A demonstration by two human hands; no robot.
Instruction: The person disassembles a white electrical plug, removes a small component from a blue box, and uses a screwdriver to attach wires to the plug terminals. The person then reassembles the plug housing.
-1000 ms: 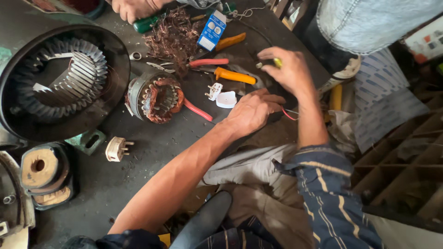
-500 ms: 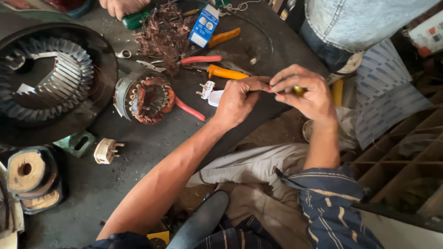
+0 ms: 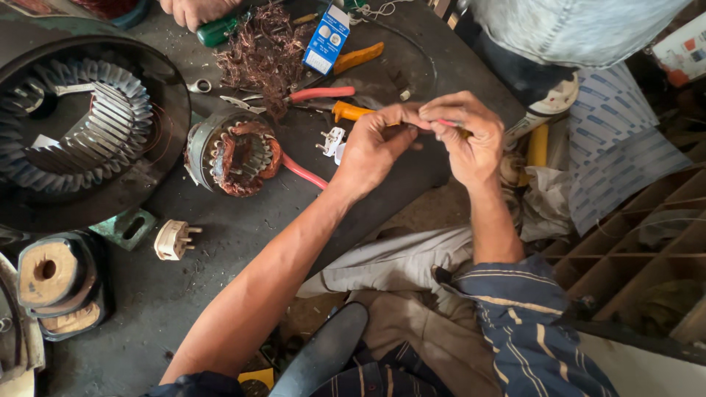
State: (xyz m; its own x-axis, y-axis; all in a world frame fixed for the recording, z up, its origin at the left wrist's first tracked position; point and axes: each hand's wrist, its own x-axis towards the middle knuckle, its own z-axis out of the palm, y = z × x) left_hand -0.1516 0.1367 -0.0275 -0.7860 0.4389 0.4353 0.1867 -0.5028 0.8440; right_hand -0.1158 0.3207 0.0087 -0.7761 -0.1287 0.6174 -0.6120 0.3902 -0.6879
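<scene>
A thin red wire is pinched between the left hand and the right hand, both grips closed narrowly on it, fingertips nearly meeting above the dark desk. Just beside the left grip, toward the desk, a small white plug is seen, and an orange-handled tool lies just beyond the knuckles. Farther left of the grip, a small motor stator with copper windings is set, a red-handled pair of pliers lying beyond it. Above these, a heap of stripped copper wire and a blue box are found. Well apart, a large stator housing fills the far left, a cream plug near it. Another person's hand is seen on a green handle at the far edge
</scene>
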